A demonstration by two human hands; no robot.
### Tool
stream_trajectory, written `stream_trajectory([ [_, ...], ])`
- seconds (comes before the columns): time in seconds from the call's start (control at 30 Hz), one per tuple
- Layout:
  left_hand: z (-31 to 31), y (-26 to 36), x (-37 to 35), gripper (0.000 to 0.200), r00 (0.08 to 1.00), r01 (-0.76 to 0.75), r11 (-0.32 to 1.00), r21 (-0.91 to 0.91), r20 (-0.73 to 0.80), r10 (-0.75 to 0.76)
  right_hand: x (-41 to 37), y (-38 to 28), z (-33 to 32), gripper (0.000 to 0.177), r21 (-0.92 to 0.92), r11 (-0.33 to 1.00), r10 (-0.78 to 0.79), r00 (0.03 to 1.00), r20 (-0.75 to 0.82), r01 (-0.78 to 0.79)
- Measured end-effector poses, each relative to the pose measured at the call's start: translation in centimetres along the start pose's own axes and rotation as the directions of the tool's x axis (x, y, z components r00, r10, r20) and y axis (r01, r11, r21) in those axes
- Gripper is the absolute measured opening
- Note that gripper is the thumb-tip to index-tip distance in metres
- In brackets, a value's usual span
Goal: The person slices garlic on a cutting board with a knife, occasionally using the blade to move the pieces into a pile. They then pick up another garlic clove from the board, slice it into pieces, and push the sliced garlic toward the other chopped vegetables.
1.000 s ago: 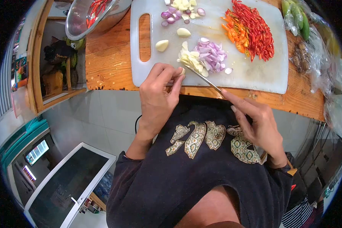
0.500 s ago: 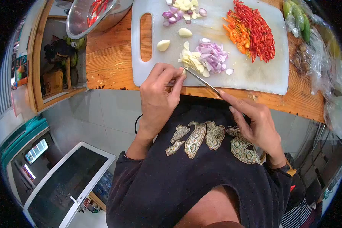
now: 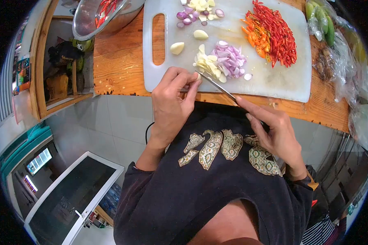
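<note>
Over the cutting board (image 3: 280,83), a garlic piece (image 3: 199,76) is pinched in the left hand (image 3: 171,98) and met by the knife (image 3: 219,87) gripped in the right hand (image 3: 277,127).

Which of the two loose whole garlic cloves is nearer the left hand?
The lower, leftmost clove; the other clove sits higher in view, farther from the left hand.

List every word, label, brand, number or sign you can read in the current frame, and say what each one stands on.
None can be read with certainty.
Packets at far left: printed, too small and blurred.
Black bag on the shelf: faint marks, too small to tell.
Shirt: patterned patches, no word I can make out.
Bright panels at lower left: no readable text.
Board and knife: no lettering visible.
</note>
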State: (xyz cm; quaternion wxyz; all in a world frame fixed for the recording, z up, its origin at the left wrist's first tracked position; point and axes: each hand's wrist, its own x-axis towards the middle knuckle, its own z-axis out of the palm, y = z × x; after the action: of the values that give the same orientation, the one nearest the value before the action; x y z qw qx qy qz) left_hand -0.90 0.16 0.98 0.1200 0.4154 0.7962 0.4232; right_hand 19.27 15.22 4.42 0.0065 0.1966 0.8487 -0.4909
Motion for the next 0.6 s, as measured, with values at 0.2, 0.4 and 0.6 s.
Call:
stream_trajectory([
  [0.2, 0.0, 0.0, 0.0, 0.012, 1.0, -0.013, 1.0, 0.011, -0.007, 0.013, 0.6, -0.1, 0.4, 0.052, 0.007, 0.997, -0.078, 0.996, -0.04, 0.079],
  [0.4, 0.0, 0.0, 0.1, 0.012, 1.0, -0.014, 1.0, 0.013, -0.012, 0.014, 1.5, 0.7, 1.8, 0.051, 0.02, 0.99, -0.135, 0.986, -0.096, 0.137],
  [0.6, 0.2, 0.0, -0.1, 0.012, 1.0, 0.014, 1.0, -0.026, -0.027, -0.014, 0.3, 0.4, 0.5, 0.048, 0.068, 0.996, -0.054, 0.996, -0.07, 0.058],
])
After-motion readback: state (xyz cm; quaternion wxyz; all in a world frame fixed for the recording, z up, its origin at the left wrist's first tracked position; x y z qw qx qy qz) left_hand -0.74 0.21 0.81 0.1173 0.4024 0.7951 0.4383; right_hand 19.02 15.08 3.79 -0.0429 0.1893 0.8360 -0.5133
